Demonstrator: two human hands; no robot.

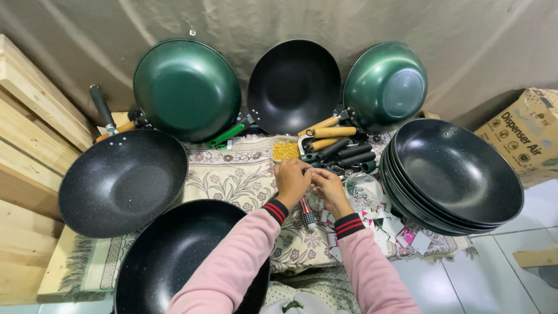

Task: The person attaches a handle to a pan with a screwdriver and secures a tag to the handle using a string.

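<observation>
Your left hand (292,179) and right hand (327,187) pinch one small part, too tiny to identify. Three woks lean on the wall; two lie left; one stack (456,174) right.

Three green pans (187,88) lean at the back — no, two are green and one black pan (294,84) sits between them. Two more black pans (122,181) lie at the left. One stack of black pans (459,171) stands at the right — about four. Two hands (292,181) meet in the middle.
</observation>
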